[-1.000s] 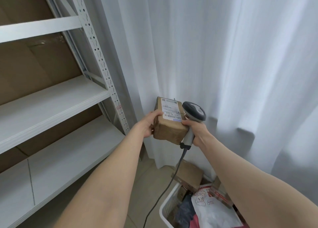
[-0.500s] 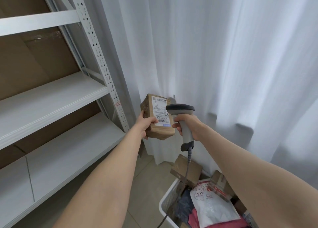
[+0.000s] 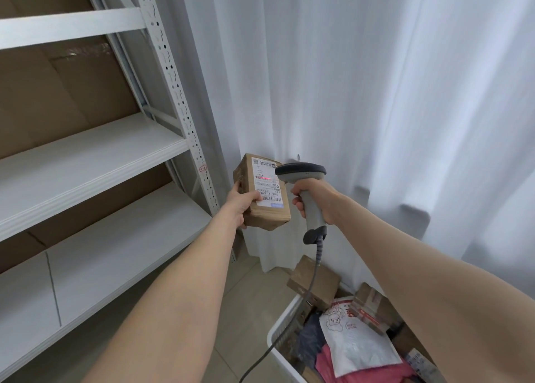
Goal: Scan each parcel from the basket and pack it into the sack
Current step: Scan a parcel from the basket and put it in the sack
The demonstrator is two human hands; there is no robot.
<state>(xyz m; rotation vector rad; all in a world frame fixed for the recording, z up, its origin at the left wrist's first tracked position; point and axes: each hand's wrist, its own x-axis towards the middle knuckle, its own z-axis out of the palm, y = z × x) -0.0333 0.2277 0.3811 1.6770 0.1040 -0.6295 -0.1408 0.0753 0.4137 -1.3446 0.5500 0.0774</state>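
So the white plastic basket (image 3: 275,329) is sitting on the floor bottom right, holding a jumble: a crinkly white poly mailer (image 3: 353,345) with a cartoon animal printed on it, a pink bag (image 3: 362,374), a dark grey bag (image 3: 311,336) and a few brown cardboard boxes (image 3: 315,281), one sticking up over the rim. The parcel (image 3: 249,180), a small tape-wrapped cardboard box, is being held up in front of the white curtain (image 3: 376,93). The left hand (image 3: 241,206) is gripping its lower corner, thumb lying on the white shipping label. A red scan line is glowing across a barcode; the print's too small for me to read. The right hand (image 3: 315,197) is wrapping its fingers round the grey scanner (image 3: 301,171), with its cable (image 3: 318,252) dangling. Grey metal shelving (image 3: 86,157) is standing to the left.
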